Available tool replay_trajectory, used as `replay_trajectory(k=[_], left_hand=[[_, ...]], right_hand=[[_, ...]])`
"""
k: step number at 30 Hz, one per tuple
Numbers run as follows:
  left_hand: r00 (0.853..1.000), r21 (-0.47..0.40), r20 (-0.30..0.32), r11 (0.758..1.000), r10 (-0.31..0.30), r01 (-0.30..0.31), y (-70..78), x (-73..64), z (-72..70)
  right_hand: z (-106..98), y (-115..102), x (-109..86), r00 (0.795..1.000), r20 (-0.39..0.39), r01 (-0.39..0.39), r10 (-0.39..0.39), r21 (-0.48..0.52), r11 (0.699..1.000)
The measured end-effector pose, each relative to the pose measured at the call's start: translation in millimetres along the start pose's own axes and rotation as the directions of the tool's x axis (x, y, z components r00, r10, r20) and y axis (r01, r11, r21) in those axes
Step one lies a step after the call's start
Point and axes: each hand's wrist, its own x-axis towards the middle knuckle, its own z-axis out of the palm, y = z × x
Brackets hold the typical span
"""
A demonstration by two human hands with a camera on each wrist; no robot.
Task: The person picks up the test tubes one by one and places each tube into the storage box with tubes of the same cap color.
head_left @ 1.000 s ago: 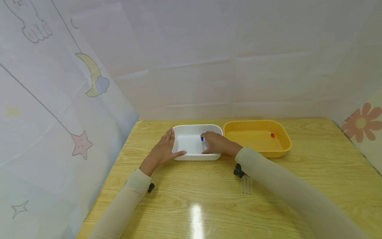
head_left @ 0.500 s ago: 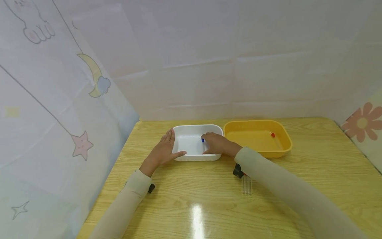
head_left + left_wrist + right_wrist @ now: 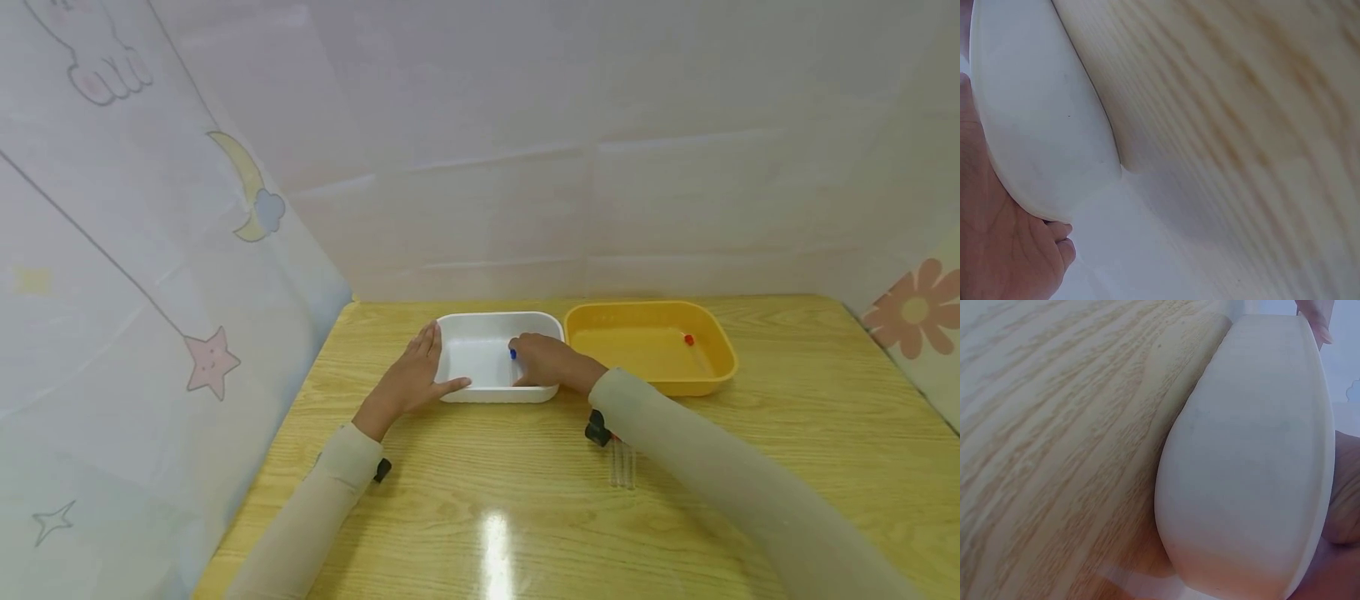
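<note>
My left hand [image 3: 408,379] lies against the left end of the white tray [image 3: 472,395], fingers straight along its side and thumb over the near rim. In the left wrist view, the palm touches the tray's outer wall [image 3: 1041,112]. Inside the tray's right part, my right hand [image 3: 543,358] holds a clear tube with a blue cap [image 3: 513,354], fingertips at the cap end and thumb near the other end. Much of the tube is hidden by that hand. In the right wrist view the tray wall [image 3: 1247,456] covers most of the hand.
A yellow tray [image 3: 630,387] stands right beside the white one, with a red-capped clear tube [image 3: 689,340] in it. Several clear tubes [image 3: 622,467] lie on the wooden table [image 3: 420,517], partly under the right forearm. A printed sheet hangs behind the table.
The blue cap has shifted slightly right and nearer, turning in under the right fingers. The left hand stays on the tray. The head view has turned slightly.
</note>
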Motion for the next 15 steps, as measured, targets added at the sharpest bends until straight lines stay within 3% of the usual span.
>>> replay_trajectory(k=[15], left_hand=[[1.0, 0.006, 0.017, 1.0, 0.003, -0.003, -1.1, -0.7, -0.9]], right_hand=[[-0.4, -4.2, 2.0, 0.998, 0.041, -0.048, 0.048, -0.007, 0.999]])
